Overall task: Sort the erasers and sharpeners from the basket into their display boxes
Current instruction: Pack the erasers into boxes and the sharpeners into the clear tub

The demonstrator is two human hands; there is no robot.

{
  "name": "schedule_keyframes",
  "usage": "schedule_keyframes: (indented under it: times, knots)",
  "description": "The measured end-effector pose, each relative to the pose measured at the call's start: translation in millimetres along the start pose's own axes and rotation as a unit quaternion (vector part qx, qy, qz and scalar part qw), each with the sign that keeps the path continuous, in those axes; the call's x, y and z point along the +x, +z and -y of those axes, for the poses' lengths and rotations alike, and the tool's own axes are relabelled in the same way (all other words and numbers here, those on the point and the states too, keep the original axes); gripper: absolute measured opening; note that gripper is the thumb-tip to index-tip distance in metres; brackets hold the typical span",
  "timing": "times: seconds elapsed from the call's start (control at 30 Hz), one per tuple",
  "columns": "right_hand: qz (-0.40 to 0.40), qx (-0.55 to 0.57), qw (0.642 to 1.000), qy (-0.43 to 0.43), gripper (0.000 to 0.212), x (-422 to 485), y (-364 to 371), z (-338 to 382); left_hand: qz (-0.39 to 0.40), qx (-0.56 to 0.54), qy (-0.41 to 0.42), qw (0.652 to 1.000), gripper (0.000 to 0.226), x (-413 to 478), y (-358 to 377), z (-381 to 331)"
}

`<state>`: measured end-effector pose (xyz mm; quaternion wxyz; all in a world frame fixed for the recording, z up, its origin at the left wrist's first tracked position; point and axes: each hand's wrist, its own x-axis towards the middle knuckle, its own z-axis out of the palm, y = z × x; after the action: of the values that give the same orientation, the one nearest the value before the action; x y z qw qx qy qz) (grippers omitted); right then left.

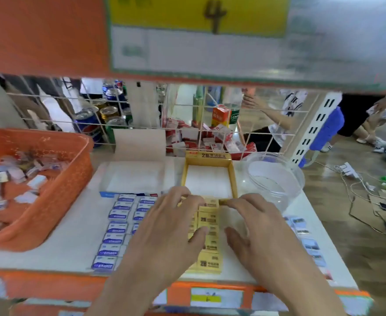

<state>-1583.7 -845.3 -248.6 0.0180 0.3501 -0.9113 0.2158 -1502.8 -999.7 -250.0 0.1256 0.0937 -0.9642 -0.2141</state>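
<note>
On the white counter (73,236), both hands work over a column of yellow paper-sleeved erasers (209,238) marked "2B" that runs from the counter's near edge up to the open yellow cardboard display box (231,179). The left hand (167,229) lies palm down across the left side of the column, fingers bent, with fingertips touching the farthest erasers and the thumb resting on the middle of the row. The right hand (258,226) mirrors it on the right side, fingers curled toward the top eraser and thumb near the column's edge. Both hands are narrow, cupped against the erasers from either side, though I cannot tell whether any eraser is lifted or only pressed.

The yellow box's floor looks bare and white, with a printed header flap at its back. Just left of it stands a clear-walled white display box (133,176), and in front of that lie two rows of white erasers with blue-printed sleeves (119,226), partly hidden under the left wrist. Far left, a tilted orange plastic mesh basket (78,169) holds a jumble of small wrapped erasers and other pieces, too blurred to tell apart. To the right of the yellow box sits a round clear plastic tub (276,176). More small wrapped items (306,238) line the counter's right edge. Behind everything is a white wire grid panel (182,115).
</note>
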Motion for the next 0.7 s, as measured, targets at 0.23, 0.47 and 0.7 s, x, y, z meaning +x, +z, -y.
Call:
schedule_keyframes:
  times: [0.23, 0.47, 0.7]
  knots:
    - [0.058, 0.025, 0.988, -0.142, 0.039, 56, 30, 96, -0.113, 0.045, -0.103, 0.987, 0.029, -41, -71, 95]
    - [0.074, 0.056, 0.962, -0.257, 0.028, 109, 55, 208, -0.128, 0.079, -0.220, 0.964, 0.024, -88, -144, 173]
    - [0.155, -0.021, 0.958, -0.240, 0.023, 155, 96, 272, -0.025, 0.114, -0.310, 0.944, 0.017, -94, -183, 239]
